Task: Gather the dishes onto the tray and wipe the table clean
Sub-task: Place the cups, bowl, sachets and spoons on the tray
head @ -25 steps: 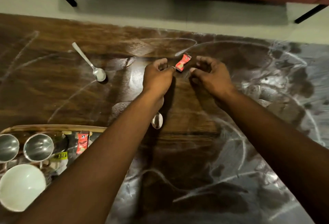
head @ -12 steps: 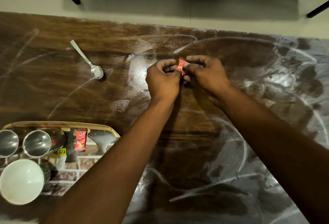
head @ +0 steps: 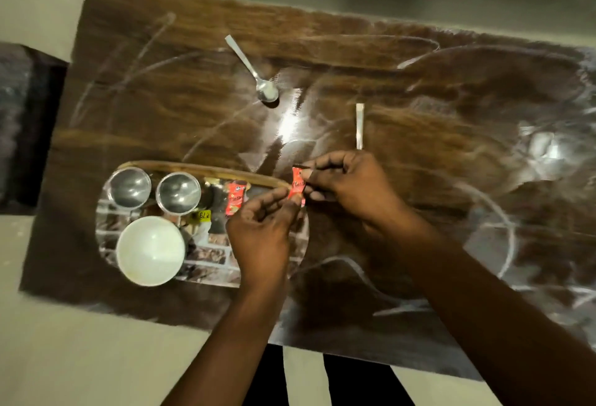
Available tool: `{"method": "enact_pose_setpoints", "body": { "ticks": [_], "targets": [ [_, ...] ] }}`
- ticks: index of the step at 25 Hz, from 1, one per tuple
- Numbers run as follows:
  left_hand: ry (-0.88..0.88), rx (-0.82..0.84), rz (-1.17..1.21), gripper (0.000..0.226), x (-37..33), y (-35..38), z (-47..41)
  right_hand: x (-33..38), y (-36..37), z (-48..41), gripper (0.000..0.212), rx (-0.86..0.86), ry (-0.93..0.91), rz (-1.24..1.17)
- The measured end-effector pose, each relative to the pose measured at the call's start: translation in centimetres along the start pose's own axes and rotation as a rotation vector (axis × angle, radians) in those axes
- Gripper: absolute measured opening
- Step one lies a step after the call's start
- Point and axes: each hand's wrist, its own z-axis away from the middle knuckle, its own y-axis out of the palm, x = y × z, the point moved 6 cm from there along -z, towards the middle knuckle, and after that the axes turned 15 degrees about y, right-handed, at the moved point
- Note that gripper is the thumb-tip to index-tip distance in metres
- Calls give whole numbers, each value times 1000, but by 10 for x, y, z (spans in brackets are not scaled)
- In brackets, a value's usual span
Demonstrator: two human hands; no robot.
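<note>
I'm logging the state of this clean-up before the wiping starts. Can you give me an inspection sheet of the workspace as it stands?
Surface: dark wooden table, streaked with whitish smears, glare near the middle.
Job's things: tray at the near left holds two metal cups, a white bowl and a red sachet. One spoon lies loose on the table; a second spoon is partly hidden behind the right hand.
Clutter: yellow price sticker on the tray.
Hands: left hand and right hand both pinch a second red sachet at the tray's right edge.
Cables: nothing seen.
Surroundings: pale floor; dark furniture legs beyond the table.
</note>
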Motion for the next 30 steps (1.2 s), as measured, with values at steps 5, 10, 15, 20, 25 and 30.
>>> {"method": "enact_pose_setpoints", "body": {
  "ticks": [5, 10, 15, 20, 25, 30],
  "targets": [
    [-106, -79, -23, 10, 34, -51, -3, -10, 44, -3, 9, -129, -155, 366],
    [-140, -141, -13, 10, 46, -65, -7, -10, 66, -6, 13, -252, -263, 641],
    [-148, -143, -41, 11, 52, -65, -12, -2, 71, -9, 14, -365, -325, 748],
    [-135, -140, -75, 6, 53, -63, -16, -5, 68, -11, 9, -424, -321, 749],
    [-120, -155, -79, 4, 52, -64, -13, -3, 66, -3, 8, -381, -364, 670],
    [57, -215, -240, 9, 26, -61, -9, -16, 23, 25, 10, -350, -244, 282]
  ]
}}
